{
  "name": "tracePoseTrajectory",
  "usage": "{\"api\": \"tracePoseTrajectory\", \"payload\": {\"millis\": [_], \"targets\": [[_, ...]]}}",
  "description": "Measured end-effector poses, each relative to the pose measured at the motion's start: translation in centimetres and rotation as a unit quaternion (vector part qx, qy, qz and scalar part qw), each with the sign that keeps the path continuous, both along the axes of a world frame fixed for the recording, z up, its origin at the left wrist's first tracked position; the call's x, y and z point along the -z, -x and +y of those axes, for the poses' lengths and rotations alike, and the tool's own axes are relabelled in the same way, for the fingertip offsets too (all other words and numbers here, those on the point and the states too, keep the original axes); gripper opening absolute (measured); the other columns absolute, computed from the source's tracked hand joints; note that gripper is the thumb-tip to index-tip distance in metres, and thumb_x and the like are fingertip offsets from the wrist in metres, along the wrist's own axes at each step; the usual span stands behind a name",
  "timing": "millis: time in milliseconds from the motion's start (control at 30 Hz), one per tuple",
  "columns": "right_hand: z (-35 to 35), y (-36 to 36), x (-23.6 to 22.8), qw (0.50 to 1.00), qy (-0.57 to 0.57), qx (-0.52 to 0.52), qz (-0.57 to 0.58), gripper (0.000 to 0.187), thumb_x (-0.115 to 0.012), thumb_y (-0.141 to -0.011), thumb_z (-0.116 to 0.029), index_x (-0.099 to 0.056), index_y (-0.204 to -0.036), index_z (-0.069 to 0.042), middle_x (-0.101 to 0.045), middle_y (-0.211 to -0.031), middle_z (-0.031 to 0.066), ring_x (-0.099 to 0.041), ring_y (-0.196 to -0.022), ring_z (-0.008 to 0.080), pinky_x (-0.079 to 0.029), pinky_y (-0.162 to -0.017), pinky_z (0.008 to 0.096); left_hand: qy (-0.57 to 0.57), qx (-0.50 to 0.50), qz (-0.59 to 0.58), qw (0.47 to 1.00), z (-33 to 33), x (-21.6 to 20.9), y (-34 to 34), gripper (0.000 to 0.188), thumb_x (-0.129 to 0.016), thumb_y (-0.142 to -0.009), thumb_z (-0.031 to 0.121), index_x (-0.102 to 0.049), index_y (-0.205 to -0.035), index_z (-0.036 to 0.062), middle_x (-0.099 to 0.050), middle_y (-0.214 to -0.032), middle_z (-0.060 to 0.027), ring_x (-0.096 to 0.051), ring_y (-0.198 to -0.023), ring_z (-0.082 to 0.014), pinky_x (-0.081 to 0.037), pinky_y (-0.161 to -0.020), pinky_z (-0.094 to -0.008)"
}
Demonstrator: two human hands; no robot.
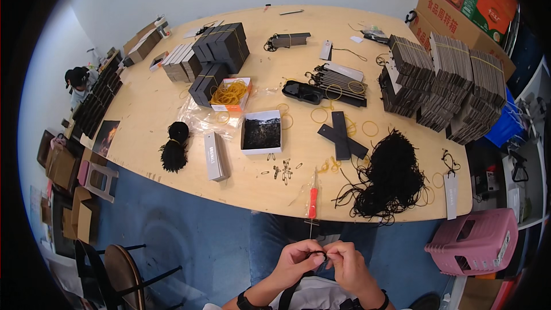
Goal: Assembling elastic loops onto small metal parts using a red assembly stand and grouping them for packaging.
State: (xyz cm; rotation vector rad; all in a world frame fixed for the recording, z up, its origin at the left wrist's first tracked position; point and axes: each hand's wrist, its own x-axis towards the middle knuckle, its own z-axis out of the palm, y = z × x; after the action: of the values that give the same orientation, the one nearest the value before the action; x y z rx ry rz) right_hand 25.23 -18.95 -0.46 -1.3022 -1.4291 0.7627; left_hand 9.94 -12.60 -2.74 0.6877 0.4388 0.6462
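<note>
Over my lap, just off the table's front edge, my left hand (299, 263) pinches a thin black cord (319, 253) between thumb and fingertips. Close against it, my right hand (348, 266) is closed too, its fingertips at the other side of the same cord; any smaller piece between them is too small to make out. On the table ahead lie a red-handled tool (313, 202), several loose safety pins (284, 171) and a large heap of black cords (391, 175). Two dark tags (341, 135) lie crossed behind the heap.
A white box (261, 151) holds small black pieces. Beside it are a stack of grey tags (214, 159), a black cord bundle (174, 148) and a box of yellow rubber bands (231, 93). Tall tag stacks (450, 83) stand right. A pink stool (475, 242) is below; a person (80, 83) sits far left.
</note>
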Motion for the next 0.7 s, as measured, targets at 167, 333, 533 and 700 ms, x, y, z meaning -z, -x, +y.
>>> {"api": "tracePoseTrajectory", "payload": {"millis": [167,333,533,700], "targets": [[-0.2,0.2,0.0,0.999,0.025,0.023,0.032,0.014,-0.054,-0.092,0.003,-0.048,-0.105,0.003,-0.064,-0.089,0.0167,-0.068,-0.068,0.0237,-0.055,-0.059,0.0318,-0.080,-0.017,0.037,0.996,0.2,-0.4,0.1,0.006,-0.063,-0.089,0.001,-0.062,-0.095,-0.0007,-0.055,-0.088,-0.0035,-0.050,-0.077,-0.0093,-0.040,-0.069,-0.0243],[0.0,0.2,-0.5,0.999,0.024,0.023,0.020,0.017,-0.055,-0.092,0.003,-0.050,-0.109,0.002,-0.067,-0.091,0.0159,-0.070,-0.072,0.0228,-0.057,-0.062,0.0308,-0.138,-0.053,0.068,0.987,0.3,-0.8,-0.1,0.008,-0.063,-0.089,0.000,-0.063,-0.097,-0.0021,-0.055,-0.087,-0.0030,-0.051,-0.074,-0.0069,-0.040,-0.065,-0.0218],[0.1,0.1,-1.1,0.998,0.030,0.052,-0.006,0.014,-0.058,-0.091,0.001,-0.059,-0.105,0.001,-0.070,-0.086,0.0143,-0.071,-0.073,0.0197,-0.057,-0.062,0.0288,-0.223,-0.111,0.117,0.961,0.3,-0.6,-0.3,0.011,-0.065,-0.088,-0.001,-0.065,-0.099,-0.0025,-0.057,-0.088,-0.0040,-0.054,-0.069,-0.0058,-0.042,-0.058,-0.0201],[0.1,0.3,-0.7,0.987,0.074,0.082,0.114,0.009,-0.062,-0.089,-0.001,-0.062,-0.098,0.001,-0.070,-0.083,0.0142,-0.072,-0.073,0.0169,-0.057,-0.061,0.0262,-0.310,-0.148,0.172,0.923,0.2,-0.2,-0.6,0.013,-0.068,-0.086,0.000,-0.067,-0.098,-0.0016,-0.058,-0.085,-0.0039,-0.052,-0.064,-0.0051,-0.040,-0.053,-0.0194]]}}
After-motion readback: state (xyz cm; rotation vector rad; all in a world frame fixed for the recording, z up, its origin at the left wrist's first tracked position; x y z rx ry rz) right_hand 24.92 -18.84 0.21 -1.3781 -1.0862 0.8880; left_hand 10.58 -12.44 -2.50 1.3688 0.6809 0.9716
